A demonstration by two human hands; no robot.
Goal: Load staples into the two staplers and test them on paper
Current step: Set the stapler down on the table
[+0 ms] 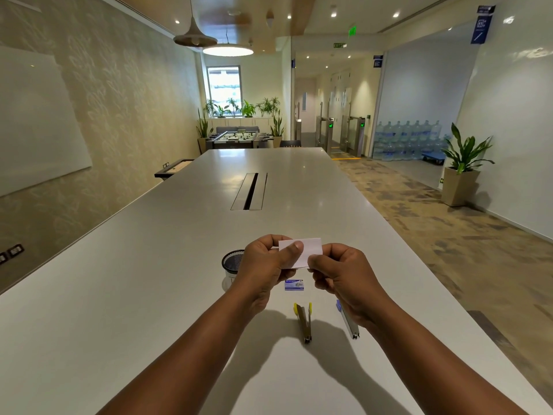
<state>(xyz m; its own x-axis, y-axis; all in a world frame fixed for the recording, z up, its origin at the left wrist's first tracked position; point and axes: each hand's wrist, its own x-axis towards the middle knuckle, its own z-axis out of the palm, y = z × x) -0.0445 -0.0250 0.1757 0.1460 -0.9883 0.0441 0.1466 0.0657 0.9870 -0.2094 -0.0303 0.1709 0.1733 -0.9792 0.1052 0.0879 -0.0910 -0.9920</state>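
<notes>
Both hands hold a small white piece of paper (311, 250) above the long white table (149, 280). My left hand (266, 265) pinches its left side with the thumb on top. My right hand (341, 274) pinches its lower right corner. On the table below lie a yellow stapler (303, 320), opened out, and a blue stapler (347, 322), partly hidden by my right wrist. A small blue and white staple box (294, 285) lies between the hands and the staplers.
A black mesh cup (232, 260) stands just left of my left hand. A cable slot (250, 191) runs along the table's middle. The table's right edge drops to carpeted floor, with a potted plant (462, 166) beyond.
</notes>
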